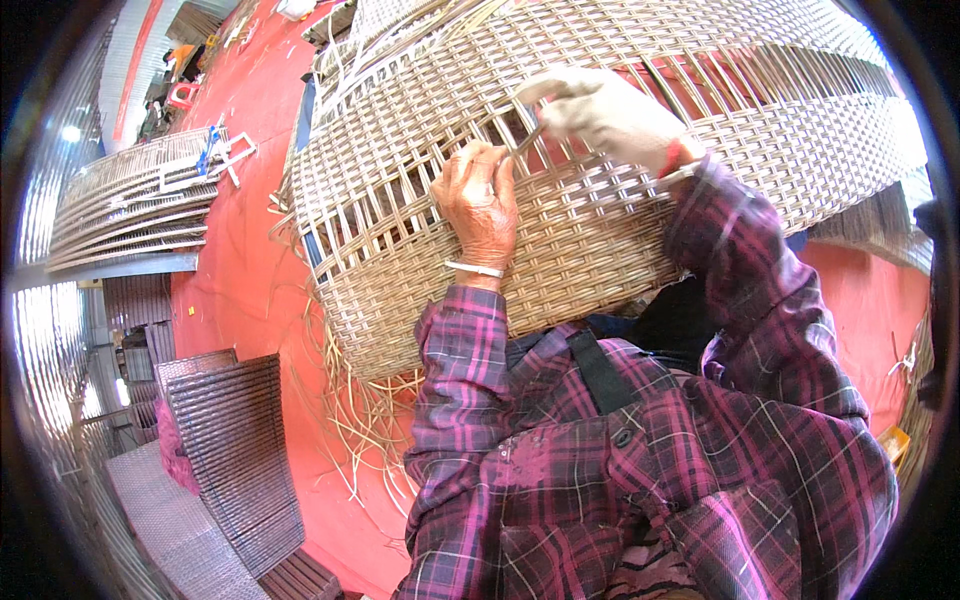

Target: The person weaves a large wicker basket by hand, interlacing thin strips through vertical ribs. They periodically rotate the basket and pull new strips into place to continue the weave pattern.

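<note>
Two hands on beige wicker panel [560, 230]. Left hand [482, 200] bare, fingers curled, pinching strand. Right hand [600, 110] gloved, closed on small tool [530, 140]. Below hands weave dense; above, bare ribs left.

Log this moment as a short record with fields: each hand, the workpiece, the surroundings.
left hand: bare left hand pressed on the woven panel, fingers at a strand
right hand: gloved right hand, grip closed on a thin strip at the open part of the weave
workpiece: large tan woven panel, partly unwoven, uprights showing
floor: red floor with loose strips
left side: stacked dark woven panels; pale panels farther off
</note>
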Action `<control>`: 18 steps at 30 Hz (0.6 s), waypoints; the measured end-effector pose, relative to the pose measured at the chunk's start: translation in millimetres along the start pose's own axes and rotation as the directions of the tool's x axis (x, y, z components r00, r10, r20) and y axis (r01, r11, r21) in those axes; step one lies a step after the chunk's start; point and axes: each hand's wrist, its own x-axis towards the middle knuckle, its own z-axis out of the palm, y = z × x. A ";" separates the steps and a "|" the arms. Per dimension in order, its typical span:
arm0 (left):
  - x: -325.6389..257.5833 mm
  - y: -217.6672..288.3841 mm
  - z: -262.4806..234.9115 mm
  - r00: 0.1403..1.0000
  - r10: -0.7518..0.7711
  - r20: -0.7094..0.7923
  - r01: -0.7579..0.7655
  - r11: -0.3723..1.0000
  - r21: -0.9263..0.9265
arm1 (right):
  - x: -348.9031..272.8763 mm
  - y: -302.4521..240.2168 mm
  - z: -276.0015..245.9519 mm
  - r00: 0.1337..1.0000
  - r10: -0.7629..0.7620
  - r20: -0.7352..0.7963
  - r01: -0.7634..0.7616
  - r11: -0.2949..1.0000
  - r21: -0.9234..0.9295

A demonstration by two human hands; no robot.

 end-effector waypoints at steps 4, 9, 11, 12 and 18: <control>5.1 8.4 2.7 0.998 0.053 0.014 -0.053 0.998 -0.024 | -37.7 -10.7 -39.7 0.985 0.084 -0.150 -0.104 0.986 -0.132; 27.3 44.0 30.8 0.985 0.126 0.122 -0.088 0.956 -0.281 | -61.1 -22.8 -42.2 0.989 -0.132 -0.071 0.115 0.972 -0.205; 32.3 53.5 32.4 0.975 0.097 0.202 -0.011 0.921 -0.390 | -53.6 -24.9 -36.3 0.990 -0.063 -0.123 0.022 0.952 -0.307; 32.3 53.9 27.6 0.970 0.009 0.243 0.088 0.919 -0.385 | -49.6 -24.5 -33.0 0.993 0.023 -0.114 -0.055 0.955 -0.291; 15.9 29.6 -12.6 0.960 -0.188 0.205 0.213 0.972 -0.103 | -13.2 1.0 -4.0 0.980 0.181 0.084 -0.131 0.903 -0.408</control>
